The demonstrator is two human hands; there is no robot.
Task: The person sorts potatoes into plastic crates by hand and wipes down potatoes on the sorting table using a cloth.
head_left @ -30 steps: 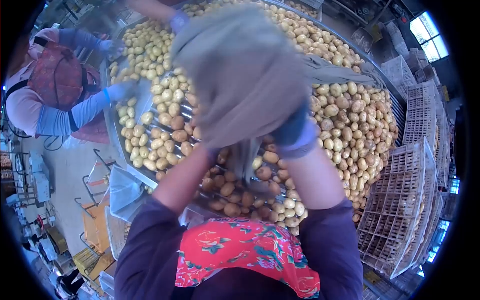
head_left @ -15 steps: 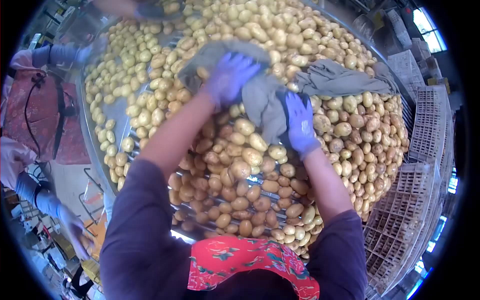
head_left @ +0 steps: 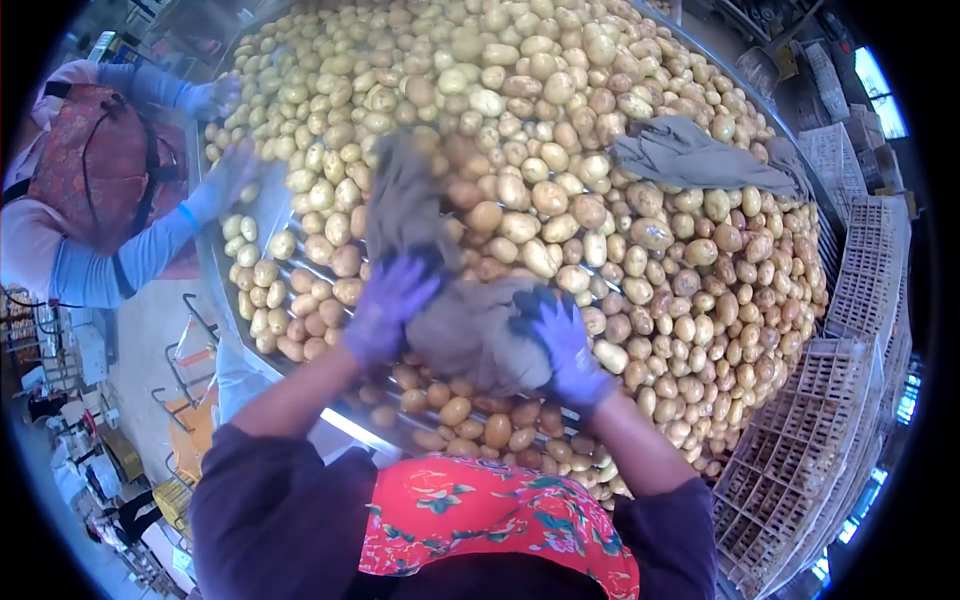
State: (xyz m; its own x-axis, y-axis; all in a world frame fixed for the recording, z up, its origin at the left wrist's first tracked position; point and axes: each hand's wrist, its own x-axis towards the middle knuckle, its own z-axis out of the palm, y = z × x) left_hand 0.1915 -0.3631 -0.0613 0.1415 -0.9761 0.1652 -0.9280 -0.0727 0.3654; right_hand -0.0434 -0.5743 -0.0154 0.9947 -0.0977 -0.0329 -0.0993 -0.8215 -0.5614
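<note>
A grey cloth (head_left: 475,335) lies over the potatoes close in front of me, bunched between my two hands. My left hand (head_left: 390,305), in a purple glove with a dark palm, grips its left side. From there a loose, blurred end of the cloth stretches away from me over the pile. On the cloth's right edge, my right hand (head_left: 568,348) is closed, wearing the same kind of glove. Potatoes (head_left: 540,215) surround both hands, and some are hidden beneath the cloth.
A second grey cloth (head_left: 690,155) rests on the potatoes at the far right. Stacked plastic crates (head_left: 790,440) stand beyond the right edge. At left, another person's gloved hands (head_left: 222,180) reach to the metal table's rim (head_left: 212,265). Metal slats show between potatoes.
Both my hands have drawn back toward me with the cloth, the left one farthest. The co-worker at left has brought a lowered arm up to the potatoes. Hands at the top have gone from view.
</note>
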